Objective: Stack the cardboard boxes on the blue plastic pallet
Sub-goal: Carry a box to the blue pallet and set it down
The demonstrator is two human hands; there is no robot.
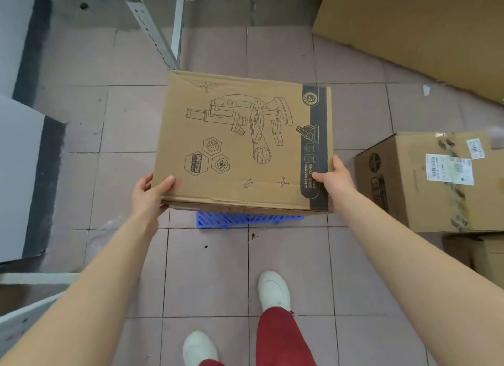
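Observation:
A brown cardboard box printed with a microscope drawing and a dark stripe fills the middle of the view. My left hand grips its near left corner, thumb on top. My right hand grips its near right edge over the dark stripe. The box hangs above the blue plastic pallet, of which only a narrow strip shows below the box's front edge. Whether the box touches the pallet cannot be told.
To the right a taped cardboard box with white labels sits on another box. A large cardboard box stands at the back right. Grey metal shelf posts rise at the back left. My white shoes stand on pink floor tiles.

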